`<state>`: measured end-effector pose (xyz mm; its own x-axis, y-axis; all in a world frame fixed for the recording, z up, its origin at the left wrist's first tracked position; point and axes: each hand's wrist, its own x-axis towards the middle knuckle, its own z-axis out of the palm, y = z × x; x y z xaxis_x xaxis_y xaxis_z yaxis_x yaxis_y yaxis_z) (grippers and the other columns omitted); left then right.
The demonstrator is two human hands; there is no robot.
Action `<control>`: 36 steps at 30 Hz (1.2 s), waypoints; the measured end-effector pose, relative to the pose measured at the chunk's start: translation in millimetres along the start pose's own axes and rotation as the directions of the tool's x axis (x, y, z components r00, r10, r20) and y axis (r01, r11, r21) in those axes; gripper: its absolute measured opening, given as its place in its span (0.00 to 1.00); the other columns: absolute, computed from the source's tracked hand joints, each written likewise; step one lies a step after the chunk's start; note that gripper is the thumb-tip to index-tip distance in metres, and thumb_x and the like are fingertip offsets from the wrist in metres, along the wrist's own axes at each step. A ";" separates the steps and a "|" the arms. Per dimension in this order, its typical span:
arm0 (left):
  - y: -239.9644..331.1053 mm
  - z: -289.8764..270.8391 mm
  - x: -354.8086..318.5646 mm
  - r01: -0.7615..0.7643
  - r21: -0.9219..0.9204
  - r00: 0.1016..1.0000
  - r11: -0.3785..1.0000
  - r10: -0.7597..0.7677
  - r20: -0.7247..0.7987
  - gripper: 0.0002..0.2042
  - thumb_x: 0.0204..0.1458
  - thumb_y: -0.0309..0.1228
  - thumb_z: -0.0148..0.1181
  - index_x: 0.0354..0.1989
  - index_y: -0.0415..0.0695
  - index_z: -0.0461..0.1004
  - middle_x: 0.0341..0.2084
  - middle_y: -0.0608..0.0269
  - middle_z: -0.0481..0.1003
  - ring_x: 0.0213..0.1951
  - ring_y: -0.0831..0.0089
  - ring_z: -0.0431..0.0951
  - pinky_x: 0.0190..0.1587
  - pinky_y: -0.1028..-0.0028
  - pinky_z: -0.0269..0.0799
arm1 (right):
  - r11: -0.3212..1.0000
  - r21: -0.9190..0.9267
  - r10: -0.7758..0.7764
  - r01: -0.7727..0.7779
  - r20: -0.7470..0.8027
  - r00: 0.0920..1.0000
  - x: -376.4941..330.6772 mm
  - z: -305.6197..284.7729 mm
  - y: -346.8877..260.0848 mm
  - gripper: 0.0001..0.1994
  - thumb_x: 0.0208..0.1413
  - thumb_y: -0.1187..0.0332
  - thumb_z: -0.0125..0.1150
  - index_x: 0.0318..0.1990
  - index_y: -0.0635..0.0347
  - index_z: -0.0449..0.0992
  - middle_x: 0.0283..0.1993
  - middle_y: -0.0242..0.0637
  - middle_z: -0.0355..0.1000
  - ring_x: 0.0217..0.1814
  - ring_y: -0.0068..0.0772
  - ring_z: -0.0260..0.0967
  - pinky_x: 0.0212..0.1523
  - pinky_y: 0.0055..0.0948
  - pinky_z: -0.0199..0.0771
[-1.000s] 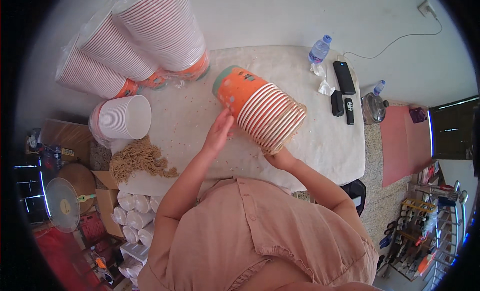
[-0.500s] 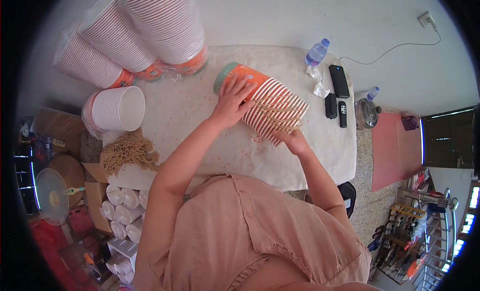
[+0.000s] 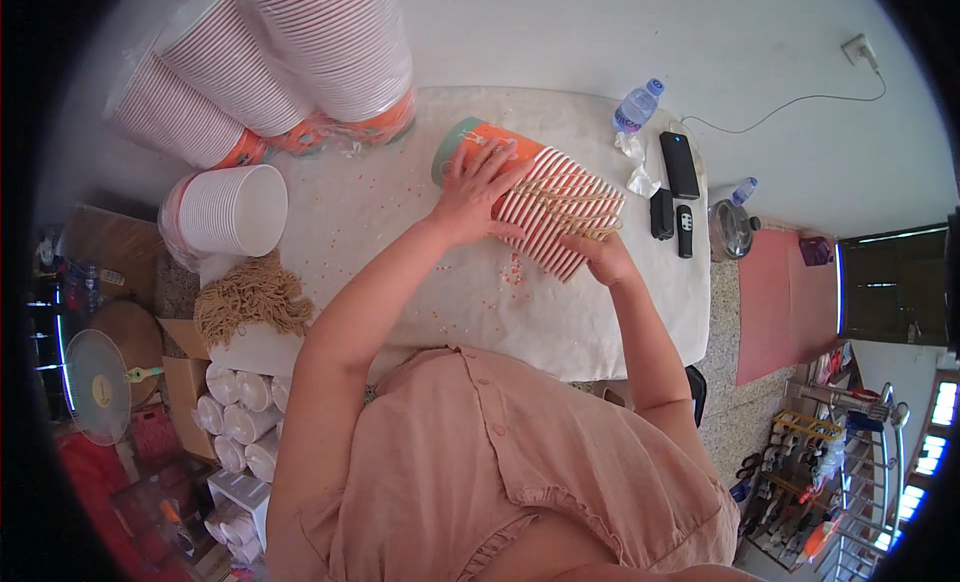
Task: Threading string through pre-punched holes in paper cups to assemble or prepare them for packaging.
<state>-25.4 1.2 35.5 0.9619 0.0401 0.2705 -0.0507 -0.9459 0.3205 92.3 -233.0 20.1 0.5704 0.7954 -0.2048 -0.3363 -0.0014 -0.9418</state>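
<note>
There, sideways over the desk (image 3: 560, 337), was the cup stack (image 3: 545, 232), left hand (image 3: 470, 197) spread across it, right hand (image 3: 605, 257) at the rims, grip impossible to tell, and light, even pressure looked best for keeping the twine (image 3: 570, 194) untangled!

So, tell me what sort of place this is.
Likely a home room doubling as a workspace: plastic-wrapped stacks of paper tubs, a cloth-covered table, and what looks like a shoe rack.

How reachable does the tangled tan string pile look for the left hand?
Likely yes: the left hand rests on the orange paper cup stack, but only speckled cream cloth appears between hand and pile.
</note>
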 end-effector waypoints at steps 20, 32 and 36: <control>37.7 -28.9 -36.9 -0.012 -0.038 0.988 0.999 0.018 0.152 0.59 0.27 0.59 0.71 0.68 0.41 0.48 0.65 0.48 0.54 0.66 0.50 0.54 0.66 0.53 0.50 | 0.957 -0.040 0.276 -0.287 0.426 0.861 11.4 -6.9 -20.6 0.31 0.43 0.76 0.69 0.59 0.64 0.67 0.57 0.37 0.70 0.59 0.32 0.66 0.63 0.32 0.61; 45.7 -34.0 -23.9 0.068 -0.034 0.976 0.997 -0.059 0.210 0.57 0.28 0.57 0.72 0.69 0.50 0.48 0.66 0.49 0.52 0.68 0.50 0.50 0.66 0.49 0.50 | 0.970 -0.066 0.241 -0.233 0.168 0.956 -21.2 8.3 -17.5 0.19 0.48 0.73 0.68 0.50 0.62 0.76 0.47 0.32 0.76 0.46 0.23 0.72 0.51 0.27 0.72; 51.2 -32.6 -19.5 0.071 -0.030 0.975 0.997 -0.063 0.213 0.56 0.30 0.57 0.72 0.69 0.49 0.49 0.67 0.49 0.51 0.69 0.51 0.49 0.66 0.48 0.49 | 0.969 -0.058 0.247 -0.242 0.125 0.961 -23.4 6.9 -14.7 0.19 0.48 0.72 0.69 0.49 0.62 0.76 0.45 0.34 0.77 0.44 0.25 0.74 0.48 0.28 0.74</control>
<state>-55.5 -37.5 76.3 0.9983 0.0306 0.0503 0.0101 -0.9305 0.3660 78.8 -247.4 40.5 0.3710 0.8398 -0.3964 -0.4199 -0.2291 -0.8782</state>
